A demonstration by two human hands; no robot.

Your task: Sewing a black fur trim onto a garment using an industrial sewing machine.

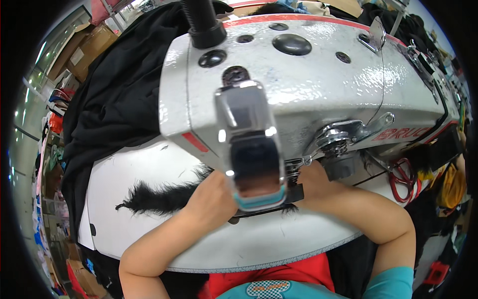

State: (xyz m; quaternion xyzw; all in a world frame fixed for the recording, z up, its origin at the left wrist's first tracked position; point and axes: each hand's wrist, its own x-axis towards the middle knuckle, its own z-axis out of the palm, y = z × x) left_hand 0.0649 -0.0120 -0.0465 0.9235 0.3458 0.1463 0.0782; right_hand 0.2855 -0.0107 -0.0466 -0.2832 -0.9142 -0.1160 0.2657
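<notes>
A white sewing machine (318, 79) fills the upper middle, its shiny metal front part hanging over the sewing area. On the white table under it lies a strip of black fur (159, 197), its narrow end pointing left. My left hand (213, 197) is at the strip's right part, beside the machine's front. My right hand (311, 182) is on the other side of that front, under the machine's arm. The machine hides the fingers of both hands, so their grip on the fur does not show. A few black hairs stick out below the machine's front.
Black cloth (119, 94) is heaped behind and left of the machine. Red-handled scissors (402, 180) lie at the right of the white table (279, 244). Cardboard boxes (89, 52) stand at the far left. A yellow bundle (452, 189) is at the right edge.
</notes>
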